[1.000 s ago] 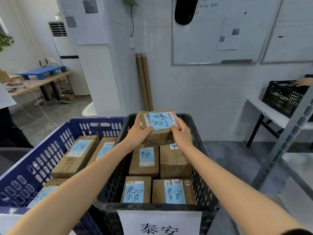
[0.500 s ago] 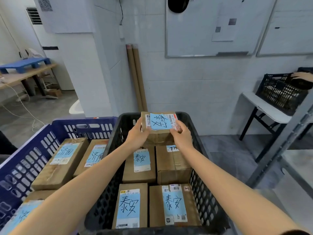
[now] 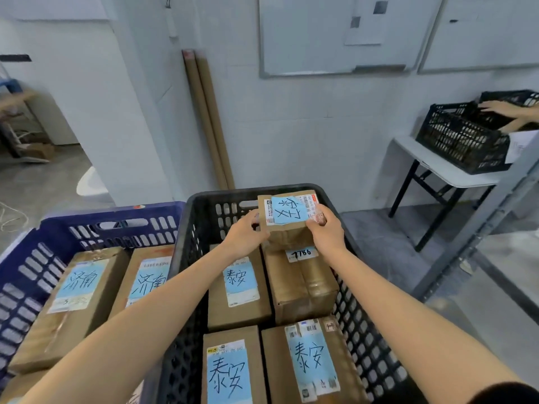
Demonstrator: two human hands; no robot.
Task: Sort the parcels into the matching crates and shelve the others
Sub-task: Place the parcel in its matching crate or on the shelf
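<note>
Parcel (image 3: 287,217) gripped between left hand (image 3: 243,239) and right hand (image 3: 326,231) over black crate (image 3: 201,225) holding four boxes (image 3: 239,290); blue crate (image 3: 110,220) holds more.

Light-blue labels (image 3: 229,371) read 泰安 on the brown cardboard parcels (image 3: 230,337) in the black plastic crate (image 3: 248,191) and on the small held parcel (image 3: 287,212), 济南 in the blue plastic crate (image 3: 116,212); a white sticker (image 3: 302,253) reads 7786.

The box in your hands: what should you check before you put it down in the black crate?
1. Both the left hand and right hand grip the box: ok.
2. Its blue label matches the labels in the black crate: ok.
3. It is over the black crate, not the blue crate: ok.
4. Free spot beneath it: cannot tell, hidden.
5. Box marked 7786 in front lies flat: ok.
</note>
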